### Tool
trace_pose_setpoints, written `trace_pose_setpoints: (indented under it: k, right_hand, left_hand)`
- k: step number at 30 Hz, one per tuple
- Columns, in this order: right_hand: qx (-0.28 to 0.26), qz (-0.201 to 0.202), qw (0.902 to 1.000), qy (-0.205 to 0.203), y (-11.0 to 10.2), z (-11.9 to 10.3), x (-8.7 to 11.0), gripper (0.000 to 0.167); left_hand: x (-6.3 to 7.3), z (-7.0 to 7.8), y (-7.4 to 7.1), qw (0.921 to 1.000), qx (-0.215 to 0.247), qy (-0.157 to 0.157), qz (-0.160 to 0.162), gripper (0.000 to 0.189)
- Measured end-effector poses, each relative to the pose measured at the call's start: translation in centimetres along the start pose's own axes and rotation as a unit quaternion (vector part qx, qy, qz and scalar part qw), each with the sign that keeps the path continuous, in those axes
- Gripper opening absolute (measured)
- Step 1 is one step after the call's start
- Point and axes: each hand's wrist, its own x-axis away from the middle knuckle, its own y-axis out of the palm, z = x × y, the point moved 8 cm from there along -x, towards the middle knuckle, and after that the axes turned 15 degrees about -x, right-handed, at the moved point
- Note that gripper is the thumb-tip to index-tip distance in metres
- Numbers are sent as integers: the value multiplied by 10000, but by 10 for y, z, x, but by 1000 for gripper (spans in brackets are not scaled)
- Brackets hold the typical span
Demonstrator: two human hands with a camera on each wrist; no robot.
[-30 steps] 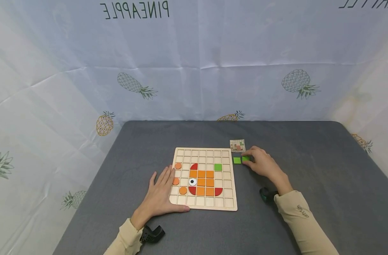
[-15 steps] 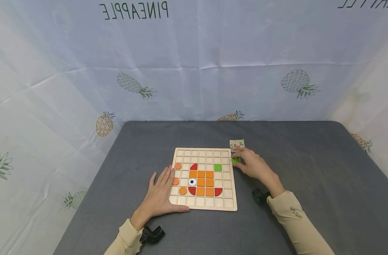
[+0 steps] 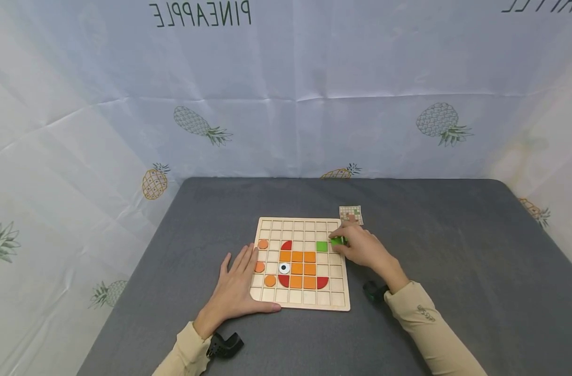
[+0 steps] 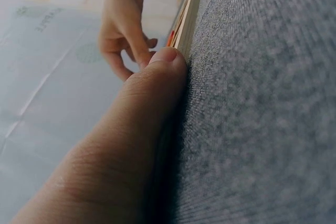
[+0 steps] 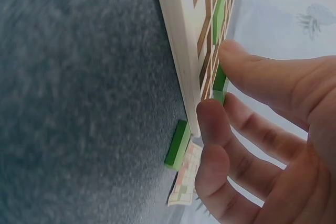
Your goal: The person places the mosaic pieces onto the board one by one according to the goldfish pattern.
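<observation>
A square wooden grid board (image 3: 309, 300) lies on the dark grey table. My left hand (image 3: 234, 287) is spread at its near left corner, fingers along the left edge and thumb along the near edge. In the head view my right hand (image 3: 363, 248) is over the board's upper right edge, pinching a green square tile (image 3: 337, 241) between thumb and fingers. That held tile (image 5: 220, 82) also shows in the right wrist view. Another green tile (image 3: 321, 246) sits in a board cell. One more green tile (image 5: 178, 145) lies on the table beside the board's edge.
Orange squares (image 3: 297, 268), red curved pieces (image 3: 322, 282), orange discs (image 3: 269, 280) and a white eye piece (image 3: 284, 268) occupy board cells. A small pattern card (image 3: 350, 214) lies past the board's far right corner. A pineapple-print curtain (image 3: 295, 130) hangs behind the table.
My right hand has taken hold of a green tile from the table at the board's right and moved it left over the board's edge. My left hand has stayed in place.
</observation>
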Motion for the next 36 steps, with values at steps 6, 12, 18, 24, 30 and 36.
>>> trace_pose_setpoints:
  k: [6, 12, 18, 24, 30, 36]
  right_hand:
    - [17, -58, 10000, -10, 4, 0, -3, 28]
    - [41, -81, 10000, 15, 5, 1, -2, 28]
    - [-34, -87, 9999, -46, 5, 1, -2, 28]
    - [-115, -119, 9999, 47, 5, 3, -4, 30]
    - [-144, -163, 9996, 185, 6, 6, -4, 31]
    - [-151, -159, 9995, 227, 6, 8, -5, 32]
  left_hand:
    - [1, 1, 0, 10000, 4, -56, 57, 144]
    - [1, 1, 2, 9999, -14, -102, 96, 144]
    - [0, 1, 1, 9999, 21, -58, 102, 144]
    - [-2, 1, -1, 9999, -3, -39, 101, 144]
    - [-2, 1, -1, 9999, -13, -61, 136, 144]
    - [-1, 1, -2, 9998, -19, -68, 185, 143]
